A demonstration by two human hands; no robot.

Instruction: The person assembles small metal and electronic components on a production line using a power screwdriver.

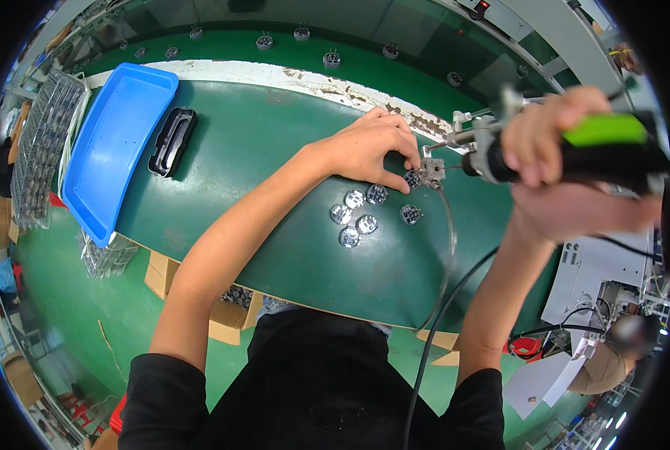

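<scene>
Head view showed seven small round silvery parts on the green tabletop [275, 142]: six lay loose in a cluster [357, 214] near the middle, and a seventh [413, 178] sat just beyond them under the fingertips of the left hand [372, 146]. That hand was spread and curled down, its fingers pinning the seventh part in place. The right hand [556, 142] was closed tight around one power screwdriver [575, 154] with a black body and a green grip, its metal tip touching a small metal fixture [432, 172] just beside the pinned part. Each round part looked like a shiny disc with a darker patterned face; finer detail was too small to make out. One blue tray [117, 142] and one black oblong tray [172, 141] lay at the left. More small parts rode a belt [312, 45] beyond, their count unclear.
</scene>
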